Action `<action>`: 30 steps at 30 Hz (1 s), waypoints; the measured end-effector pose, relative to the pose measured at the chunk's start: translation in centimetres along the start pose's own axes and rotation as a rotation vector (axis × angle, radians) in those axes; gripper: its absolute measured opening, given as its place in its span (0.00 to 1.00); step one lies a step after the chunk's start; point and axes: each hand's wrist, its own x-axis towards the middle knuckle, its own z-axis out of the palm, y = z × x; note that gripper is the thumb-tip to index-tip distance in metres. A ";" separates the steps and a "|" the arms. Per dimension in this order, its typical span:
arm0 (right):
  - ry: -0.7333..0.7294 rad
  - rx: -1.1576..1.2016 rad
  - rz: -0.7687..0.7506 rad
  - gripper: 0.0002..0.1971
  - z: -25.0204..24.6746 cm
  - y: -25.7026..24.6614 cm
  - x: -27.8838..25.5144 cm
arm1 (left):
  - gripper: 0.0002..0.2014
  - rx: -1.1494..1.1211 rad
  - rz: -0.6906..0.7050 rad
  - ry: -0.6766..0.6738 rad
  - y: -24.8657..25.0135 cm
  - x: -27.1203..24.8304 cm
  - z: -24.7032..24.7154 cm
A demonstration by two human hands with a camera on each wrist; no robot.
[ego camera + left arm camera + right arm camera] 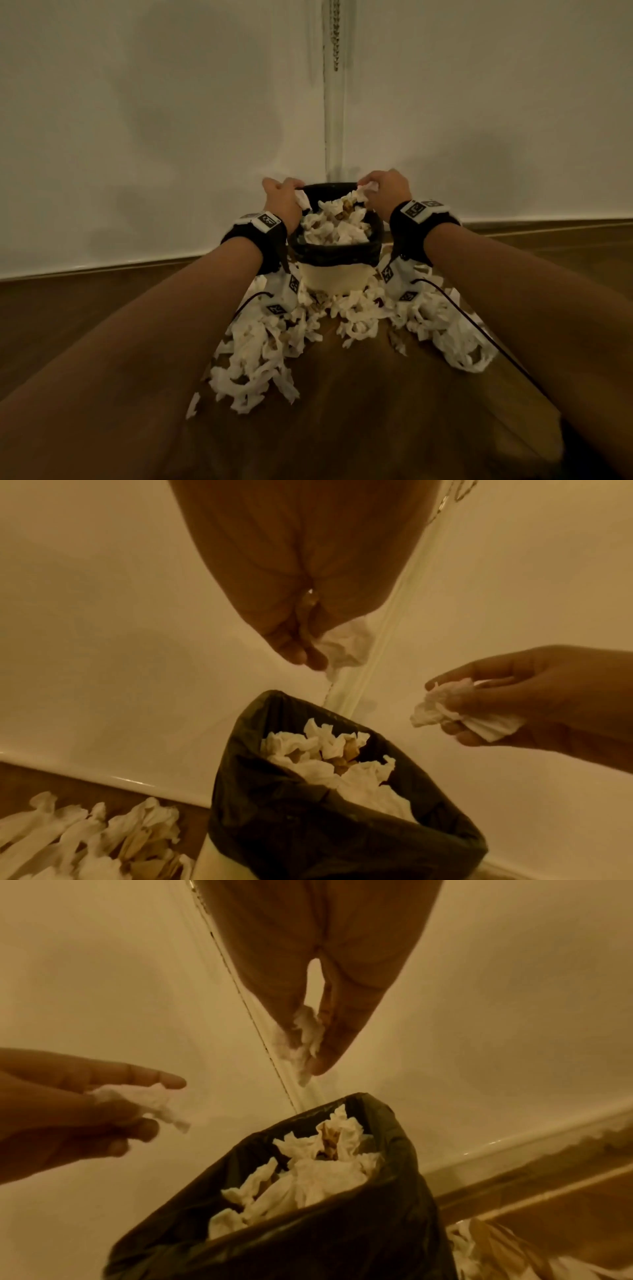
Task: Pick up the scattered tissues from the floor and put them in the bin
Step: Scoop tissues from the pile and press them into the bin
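Observation:
A small cream bin (334, 279) lined with a black bag (334, 248) stands on the wooden floor by the wall, heaped with crumpled white tissues (337, 222). My left hand (282, 200) hovers over the bin's left rim and pinches a crumpled tissue (344, 647). Over the right rim, my right hand (382, 192) holds another crumpled tissue (306, 1039) between its fingertips. Many more tissues lie scattered on the floor in front of the bin, to the left (257, 359) and to the right (442, 325).
A white wall (154, 137) with a vertical pipe or trim (334, 120) rises just behind the bin. A skirting board (102, 267) runs along the floor. Thin black cables (479, 329) trail from both wrist bands over the tissues.

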 end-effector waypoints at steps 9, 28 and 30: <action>-0.068 0.030 0.074 0.10 3.5 1.5 2.2 | 0.08 0.041 -0.017 0.100 -2.2 3.2 4.2; 0.081 0.130 -0.211 0.11 7.3 1.2 -6.5 | 0.16 -0.070 0.062 0.157 -9.0 -6.7 1.8; 0.023 0.110 -0.224 0.10 9.0 1.4 -8.4 | 0.15 -0.061 0.033 0.138 -10.7 -8.8 2.4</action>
